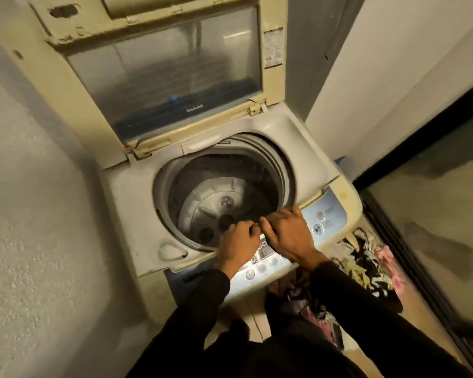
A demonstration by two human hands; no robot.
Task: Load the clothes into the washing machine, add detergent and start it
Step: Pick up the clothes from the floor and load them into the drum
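A worn cream top-loading washing machine point(126, 203) stands with its glass lid point(161, 75) raised. The drum point(216, 197) shows its grey agitator plate and no clothes. My left hand point(239, 242) and my right hand point(290, 234) hover side by side over the drum's front rim and the control panel point(328, 216). Their fingers are curled and nearly touch, slightly blurred, with nothing visible in them. A heap of patterned pink, black and cream clothes point(366, 263) lies on the floor at the machine's front right.
A rough plaster wall point(25, 214) is close on the left. A white wall corner point(366, 77) and a dark-framed sliding door point(421, 148) close in on the right. The machine fills a narrow nook with little floor around it.
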